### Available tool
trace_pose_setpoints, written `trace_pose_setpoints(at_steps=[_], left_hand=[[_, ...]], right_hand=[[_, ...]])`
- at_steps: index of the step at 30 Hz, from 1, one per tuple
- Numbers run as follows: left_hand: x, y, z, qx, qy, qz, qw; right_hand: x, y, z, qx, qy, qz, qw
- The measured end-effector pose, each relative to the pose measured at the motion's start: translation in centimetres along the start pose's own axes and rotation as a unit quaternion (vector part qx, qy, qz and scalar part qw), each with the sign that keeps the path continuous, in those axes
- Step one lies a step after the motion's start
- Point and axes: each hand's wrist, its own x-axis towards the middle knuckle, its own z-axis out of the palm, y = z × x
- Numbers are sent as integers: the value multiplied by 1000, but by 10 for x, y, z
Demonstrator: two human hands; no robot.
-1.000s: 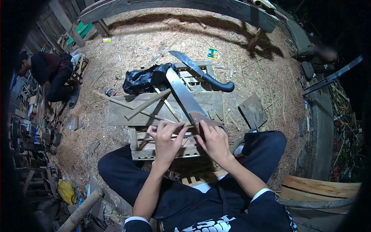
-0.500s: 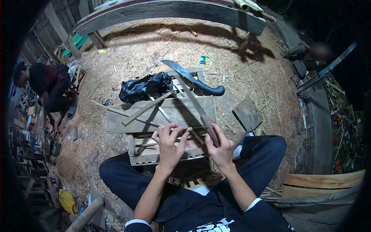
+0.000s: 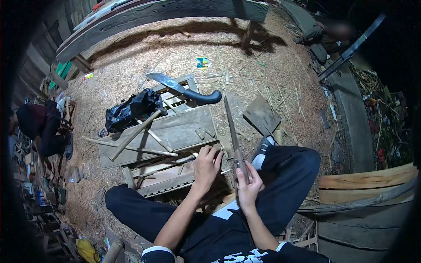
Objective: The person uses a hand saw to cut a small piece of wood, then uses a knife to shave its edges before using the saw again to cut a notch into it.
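My right hand is closed around the lower part of a long narrow knife, whose blade points up and away from me. Close by on its left, my left hand has its fingers bent together over the near right corner of the crate. A small piece of wood shows at its fingertips, mostly hidden. Under and ahead of the hands stands a slatted wooden crate with a board across it. On the board lie wooden sticks and small wood pieces.
A broad-bladed knife with a black handle and a black plastic bag lie beyond the board. A square wood plate rests on the shavings to the right. A long bench spans the back. One person crouches at left.
The view has turned, so the crate and tools sit further left. My hands have come closer together, and the long knife now stands more upright. Small wood pieces now show on the board.
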Motion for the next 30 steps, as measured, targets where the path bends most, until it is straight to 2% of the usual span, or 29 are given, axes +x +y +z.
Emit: trace_pose_setpoints(at_steps=[4,7,9,16,18,21,27,30], left_hand=[[-6,-2,-1,5,-31,2,1000],[-4,-2,1,-4,-21,1,1000],[2,-1,4,74,11,60,995],[5,5,12,117,36,71,990],[5,2,19,43,44,26,998],[5,-1,22,-18,40,19,999],[6,-1,22,4,44,47,998],[7,-2,20,-11,32,65,997]], right_hand=[[-5,11,2,17,5,-29,999],[-10,13,2,26,-15,-7,1000],[-10,14,2,12,-13,-17,1000],[-15,5,10,36,-7,-15,999],[-13,14,10,34,-11,-25,999],[-15,19,11,44,-13,-40,998],[-26,9,8,41,-13,5,999],[-26,17,8,42,-8,-9,999]])
